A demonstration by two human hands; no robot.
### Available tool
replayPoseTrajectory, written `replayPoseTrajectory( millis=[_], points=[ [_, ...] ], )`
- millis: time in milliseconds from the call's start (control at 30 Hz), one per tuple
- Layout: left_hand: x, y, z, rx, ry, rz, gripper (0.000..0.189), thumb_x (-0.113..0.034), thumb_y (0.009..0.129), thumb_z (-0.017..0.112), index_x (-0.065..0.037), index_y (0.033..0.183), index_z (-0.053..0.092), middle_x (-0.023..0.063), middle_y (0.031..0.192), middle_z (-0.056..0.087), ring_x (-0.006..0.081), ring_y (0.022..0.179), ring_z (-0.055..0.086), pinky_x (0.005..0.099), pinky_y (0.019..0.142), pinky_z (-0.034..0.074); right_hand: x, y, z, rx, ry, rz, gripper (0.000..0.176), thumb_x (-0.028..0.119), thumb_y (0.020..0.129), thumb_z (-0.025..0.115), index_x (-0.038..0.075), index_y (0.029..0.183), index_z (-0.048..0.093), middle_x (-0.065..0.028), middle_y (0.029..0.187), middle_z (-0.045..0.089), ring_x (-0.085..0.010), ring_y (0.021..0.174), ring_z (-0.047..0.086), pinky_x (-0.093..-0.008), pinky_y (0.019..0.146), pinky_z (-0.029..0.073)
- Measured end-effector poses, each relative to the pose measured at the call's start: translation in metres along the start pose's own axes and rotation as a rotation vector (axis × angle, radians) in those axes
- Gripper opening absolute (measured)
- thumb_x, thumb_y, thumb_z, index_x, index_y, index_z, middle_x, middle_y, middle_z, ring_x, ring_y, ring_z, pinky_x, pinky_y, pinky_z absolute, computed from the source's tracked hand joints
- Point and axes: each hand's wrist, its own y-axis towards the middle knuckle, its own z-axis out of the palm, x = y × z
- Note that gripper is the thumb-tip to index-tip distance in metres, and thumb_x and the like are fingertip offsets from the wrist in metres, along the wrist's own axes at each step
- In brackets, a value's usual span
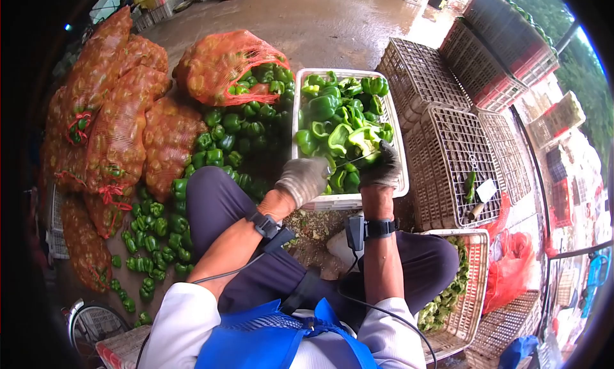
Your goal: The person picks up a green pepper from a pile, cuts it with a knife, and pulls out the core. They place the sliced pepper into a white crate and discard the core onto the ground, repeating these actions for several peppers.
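Note:
In a grey glove, my left hand (306, 179) is at the front left edge of a white plastic crate (403, 177), slightly blurred. Its fingers are curled, and whatever they hold is hidden among the green pieces beside them. My right hand (382, 167), in a darker glove, is closed around a knife (362, 158) whose thin blade points left over the crate. Cut green bell peppers (339, 138) fill the crate, several showing pale insides. Whole green bell peppers (246, 129) lie heaped on the floor left of it.
An open red mesh sack (204, 65) spills peppers behind the heap. Full mesh sacks (121, 119) are stacked at left. Plastic crates (448, 158) stand at right, one with a pepper on top. A crate (473, 292) by my right knee holds green scraps (448, 286).

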Motion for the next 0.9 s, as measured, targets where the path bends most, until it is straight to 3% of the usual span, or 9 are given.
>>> replayPoseTrajectory(
  millis=[67,167,200,300,367,433,700,833,900],
  points=[
    [0.002,-0.007,-0.007,-0.058,-0.224,0.08,0.019,-0.017,0.068,0.072,-0.003,0.076,0.061,0.0133,0.067,0.064,0.03,0.058,0.063,0.0375,0.054,0.051,0.008,0.009,-0.004,0.077,0.006,-0.032,0.042,0.016,0.082,0.06,-0.001,0.119,0.052,-0.0137,0.109,0.059,-0.0273,0.096,0.06,-0.0409,0.081,0.052],
    [-0.001,0.0,-0.014,0.082,-1.122,-0.386,0.018,-0.015,0.072,0.074,-0.002,0.076,0.062,0.0097,0.064,0.063,0.0215,0.047,0.06,0.031,0.042,0.047,0.015,-0.005,0.006,0.121,-0.12,-0.109,0.044,0.012,0.082,0.06,-0.003,0.122,0.05,-0.0143,0.108,0.059,-0.0254,0.092,0.061,-0.0372,0.08,0.052],
    [-0.003,0.005,-0.014,0.046,-1.198,-0.39,0.02,-0.016,0.075,0.075,0.0,0.077,0.063,0.0079,0.064,0.063,0.0151,0.044,0.059,0.0262,0.036,0.043,0.015,-0.01,0.011,0.113,-0.262,-0.16,0.051,0.012,0.079,0.063,-0.004,0.125,0.049,-0.0151,0.109,0.059,-0.0245,0.09,0.062,-0.0341,0.079,0.052],
    [-0.022,0.013,-0.035,0.012,-1.325,-0.503,0.022,-0.016,0.076,0.076,0.001,0.077,0.062,0.0082,0.064,0.063,0.0164,0.044,0.059,0.0271,0.037,0.044,0.002,-0.019,0.014,0.157,-0.489,-0.239,0.066,0.009,0.071,0.071,-0.006,0.13,0.045,-0.0143,0.111,0.059,-0.0218,0.091,0.061,-0.0322,0.08,0.051],
    [-0.015,0.026,-0.016,-0.124,-1.328,-0.362,0.025,-0.019,0.072,0.079,0.0,0.077,0.063,0.0069,0.063,0.062,0.0146,0.048,0.059,0.0283,0.041,0.047,-0.012,-0.023,0.019,0.173,-0.731,-0.357,0.07,0.008,0.069,0.075,-0.006,0.13,0.046,-0.0146,0.117,0.057,-0.0222,0.103,0.057,-0.0332,0.09,0.047],
    [-0.013,0.028,-0.013,-0.117,-1.299,-0.443,0.024,-0.015,0.068,0.079,0.0,0.076,0.063,0.0068,0.061,0.061,0.0139,0.05,0.058,0.0285,0.043,0.048,-0.022,-0.028,0.022,0.204,-1.023,-0.451,0.072,0.013,0.069,0.079,-0.005,0.13,0.047,-0.015,0.122,0.055,-0.0231,0.11,0.053,-0.0332,0.097,0.042],
    [0.012,0.036,0.009,-0.206,-0.892,-0.495,0.016,-0.002,0.062,0.069,0.002,0.074,0.059,0.0076,0.059,0.058,0.0159,0.046,0.056,0.0308,0.042,0.046,-0.044,-0.018,0.005,0.28,-1.216,-0.447,0.073,0.002,0.064,0.075,-0.006,0.131,0.046,-0.014,0.121,0.057,-0.0192,0.108,0.055,-0.0296,0.094,0.046],
    [0.022,0.041,0.023,-0.237,-0.923,-0.456,0.023,0.001,0.06,0.066,0.003,0.083,0.061,0.0082,0.06,0.058,0.0183,0.042,0.056,0.0314,0.039,0.046,-0.049,-0.016,0.008,0.197,-0.884,-0.258,0.081,-0.001,0.055,0.078,-0.005,0.13,0.046,-0.0146,0.122,0.054,-0.0221,0.111,0.052,-0.033,0.096,0.044],
    [0.02,0.039,0.022,-0.262,-1.014,-0.438,0.028,0.002,0.06,0.065,0.003,0.087,0.062,0.0087,0.06,0.058,0.0186,0.042,0.055,0.0312,0.039,0.046,-0.041,-0.021,0.015,0.177,-0.679,-0.13,0.08,-0.008,0.059,0.073,-0.008,0.133,0.042,-0.0171,0.124,0.053,-0.0233,0.108,0.055,-0.0313,0.09,0.049]
  ],
)
